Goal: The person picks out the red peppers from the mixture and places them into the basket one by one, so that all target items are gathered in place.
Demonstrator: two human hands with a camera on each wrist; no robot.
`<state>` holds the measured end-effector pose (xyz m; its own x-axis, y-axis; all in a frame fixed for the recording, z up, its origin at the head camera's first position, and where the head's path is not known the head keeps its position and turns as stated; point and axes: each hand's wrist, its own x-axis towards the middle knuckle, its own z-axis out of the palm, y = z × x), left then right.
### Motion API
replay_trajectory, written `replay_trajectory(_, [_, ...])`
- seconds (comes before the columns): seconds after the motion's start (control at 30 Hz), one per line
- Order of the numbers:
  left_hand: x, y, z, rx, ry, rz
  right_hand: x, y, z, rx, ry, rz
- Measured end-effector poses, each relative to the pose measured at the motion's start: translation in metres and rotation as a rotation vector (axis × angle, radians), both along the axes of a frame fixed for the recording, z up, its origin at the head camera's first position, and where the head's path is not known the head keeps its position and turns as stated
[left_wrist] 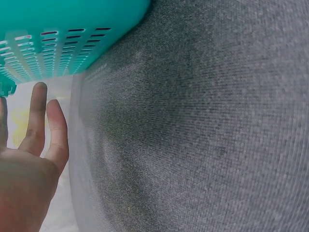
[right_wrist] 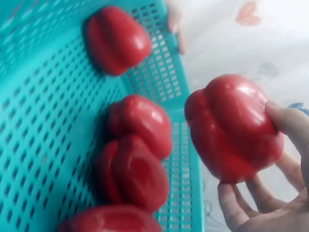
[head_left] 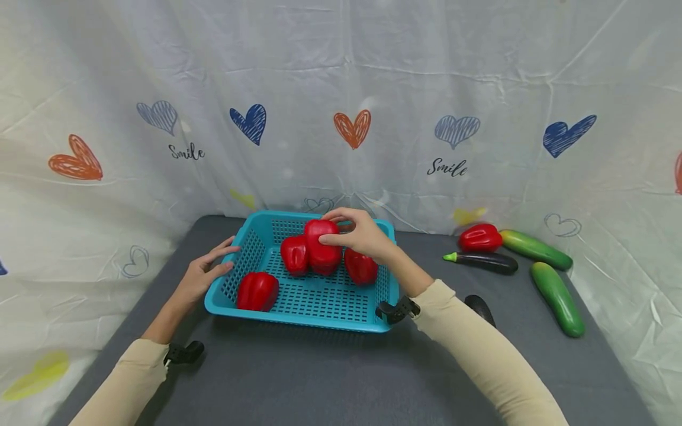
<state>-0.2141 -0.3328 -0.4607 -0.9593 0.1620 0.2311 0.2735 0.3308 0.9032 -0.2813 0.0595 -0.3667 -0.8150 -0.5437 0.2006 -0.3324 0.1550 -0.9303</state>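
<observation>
My right hand (head_left: 362,235) grips a red bell pepper (right_wrist: 234,128) between thumb and fingers, above the back part of a blue plastic basket (head_left: 298,320). Inside the basket lie several more red bell peppers: one at the front left (head_left: 258,291), one near the middle (head_left: 295,255), one on the right (head_left: 360,267) and another partly under the held one in the head view. My left hand (head_left: 197,278) has its fingers extended, fingertips right at the basket's left rim. In the left wrist view, its fingers (left_wrist: 37,108) reach up beside the slotted basket wall (left_wrist: 63,48).
On the dark grey table (head_left: 319,378), to the right of the basket, lie a red bell pepper (head_left: 481,237), a purple eggplant (head_left: 482,262), two green cucumbers (head_left: 537,249) and a dark object (head_left: 481,310) partly behind my right sleeve. A white curtain (head_left: 298,71) with hearts hangs behind.
</observation>
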Motion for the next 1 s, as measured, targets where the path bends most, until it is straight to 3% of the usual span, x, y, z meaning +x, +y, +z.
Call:
replay_trajectory(0.2, [0.001,-0.001,-0.001,0.015,0.000,-0.012,0.008,-0.008,0.004,-0.017,-0.085,-0.009])
replay_trajectory(0.4, [0.001,-0.001,-0.002,0.020,0.007,-0.019,0.015,-0.014,0.002,-0.037,-0.163,-0.074])
replay_trajectory(0.67, [0.000,0.000,0.000,0.014,-0.003,-0.009,0.028,-0.025,-0.013,-0.088,-0.212,-0.145])
replay_trajectory(1.0, [0.000,0.001,0.000,-0.002,-0.014,0.002,0.044,-0.042,-0.019,-0.107,-0.242,-0.171])
